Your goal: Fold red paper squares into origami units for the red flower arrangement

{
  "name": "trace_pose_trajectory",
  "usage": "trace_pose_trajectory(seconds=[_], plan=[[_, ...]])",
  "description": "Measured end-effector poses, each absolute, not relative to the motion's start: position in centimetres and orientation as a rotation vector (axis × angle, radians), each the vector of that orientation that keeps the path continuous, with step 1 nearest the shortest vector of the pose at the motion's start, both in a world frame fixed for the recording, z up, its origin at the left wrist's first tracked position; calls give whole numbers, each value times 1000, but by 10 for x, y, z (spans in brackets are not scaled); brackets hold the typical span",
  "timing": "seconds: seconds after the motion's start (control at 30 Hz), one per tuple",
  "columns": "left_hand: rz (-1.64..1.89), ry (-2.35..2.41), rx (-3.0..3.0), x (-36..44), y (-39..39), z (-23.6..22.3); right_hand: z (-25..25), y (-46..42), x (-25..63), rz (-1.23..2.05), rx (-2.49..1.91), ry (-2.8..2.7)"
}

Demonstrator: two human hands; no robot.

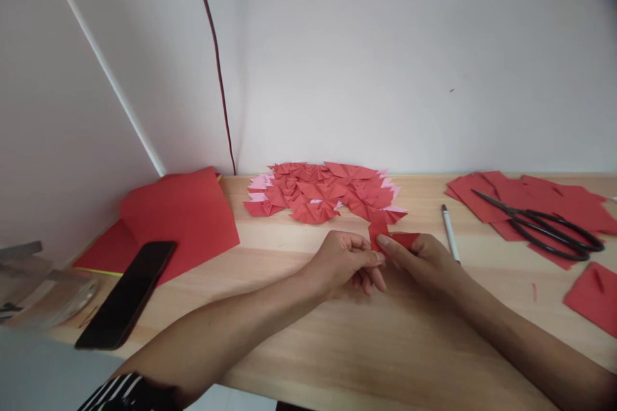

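Both hands meet over the middle of the wooden table around a small folded piece of red paper (378, 229). My left hand (348, 261) pinches its lower left edge between thumb and index finger, the other fingers loosely curled. On the right side, my right hand (429, 261) grips the paper with its thumb laid across the front; a red flap shows behind that thumb. Just beyond the hands lies a heap of folded red and pink paper pieces (318, 191), fanned and overlapping against the wall.
Black-handled scissors (540, 225) rest on a pile of red paper pieces (569, 202) at right. A white pen (450, 234) lies nearer. On the left are large red sheets (193, 218), a black phone (128, 295) and a clear container (53, 295). A cable (216, 58) hangs down the wall.
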State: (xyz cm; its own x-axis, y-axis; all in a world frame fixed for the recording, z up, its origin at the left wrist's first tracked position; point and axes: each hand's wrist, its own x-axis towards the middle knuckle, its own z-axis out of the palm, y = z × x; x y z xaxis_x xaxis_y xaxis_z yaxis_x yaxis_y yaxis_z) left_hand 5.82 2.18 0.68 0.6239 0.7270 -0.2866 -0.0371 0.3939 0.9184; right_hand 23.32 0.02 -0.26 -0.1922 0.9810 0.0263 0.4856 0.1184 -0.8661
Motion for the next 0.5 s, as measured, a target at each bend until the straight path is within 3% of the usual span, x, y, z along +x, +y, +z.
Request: trace_pose_trajectory(seconds=[0.5], plan=[[611, 665, 939, 52, 27, 10, -3, 1, 240, 1009, -1351, -1440]])
